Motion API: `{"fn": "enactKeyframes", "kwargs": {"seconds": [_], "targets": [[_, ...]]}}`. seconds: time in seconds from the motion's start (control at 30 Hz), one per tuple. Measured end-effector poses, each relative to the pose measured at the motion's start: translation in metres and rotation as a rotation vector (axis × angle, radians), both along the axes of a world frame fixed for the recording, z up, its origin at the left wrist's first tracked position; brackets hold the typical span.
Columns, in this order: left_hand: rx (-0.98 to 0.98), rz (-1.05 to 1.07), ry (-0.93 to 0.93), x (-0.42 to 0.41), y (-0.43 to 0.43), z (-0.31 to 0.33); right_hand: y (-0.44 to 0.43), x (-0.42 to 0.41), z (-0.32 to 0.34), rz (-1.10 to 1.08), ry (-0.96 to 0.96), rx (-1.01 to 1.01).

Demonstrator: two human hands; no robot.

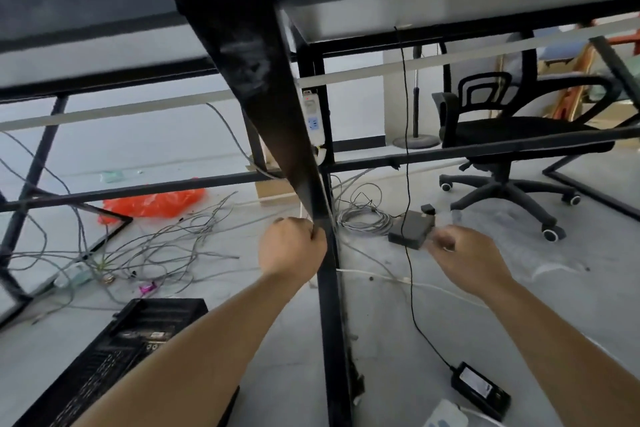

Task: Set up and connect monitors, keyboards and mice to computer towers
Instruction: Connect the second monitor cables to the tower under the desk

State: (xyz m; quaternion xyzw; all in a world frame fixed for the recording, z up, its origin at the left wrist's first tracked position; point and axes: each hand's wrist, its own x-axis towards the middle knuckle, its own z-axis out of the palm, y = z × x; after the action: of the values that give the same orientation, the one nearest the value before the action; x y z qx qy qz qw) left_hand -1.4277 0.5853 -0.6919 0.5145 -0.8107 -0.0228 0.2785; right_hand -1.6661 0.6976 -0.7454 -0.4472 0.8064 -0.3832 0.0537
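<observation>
Well clear of the computer tower (114, 357), left hand (292, 248) grips desk leg (329, 322)

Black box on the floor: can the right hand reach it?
Probably yes. The right hand is right beside the black box, nothing seems to lie between them, and the desk leg stands off to its left.

Left grip (292, 246) fisted, right grip (467, 260) motion-blurred, both far forward, knuckles up.
</observation>
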Motion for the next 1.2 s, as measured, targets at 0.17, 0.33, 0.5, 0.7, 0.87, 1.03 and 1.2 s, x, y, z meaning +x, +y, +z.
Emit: {"fn": "enactKeyframes", "kwargs": {"seconds": [0.17, 0.33, 0.5, 0.7, 0.87, 1.03, 1.2], "targets": [[0.047, 0.017, 0.047, 0.015, -0.01, -0.01, 0.004, 0.008, -0.002, 0.01, 0.025, 0.075], [-0.029, -0.093, 0.018, -0.002, -0.01, -0.028, 0.021, 0.014, -0.005, -0.023, 0.015, 0.102], [-0.058, -0.316, 0.077, -0.06, 0.011, -0.062, 0.065, 0.012, -0.026, -0.126, 0.037, 0.219], [-0.065, -0.53, 0.024, -0.131, 0.063, -0.099, 0.133, 0.0, -0.033, -0.319, 0.09, 0.331], [-0.069, -0.586, 0.001, -0.134, 0.097, -0.102, 0.159, 0.013, -0.045, -0.391, 0.056, 0.326], [-0.111, -0.609, -0.014, -0.115, 0.107, -0.102, 0.16, 0.029, -0.054, -0.389, 0.032, 0.325], [-0.042, -0.5, -0.076, -0.064, 0.111, -0.093, 0.151, 0.067, -0.054, -0.28, 0.021, 0.3]]}}
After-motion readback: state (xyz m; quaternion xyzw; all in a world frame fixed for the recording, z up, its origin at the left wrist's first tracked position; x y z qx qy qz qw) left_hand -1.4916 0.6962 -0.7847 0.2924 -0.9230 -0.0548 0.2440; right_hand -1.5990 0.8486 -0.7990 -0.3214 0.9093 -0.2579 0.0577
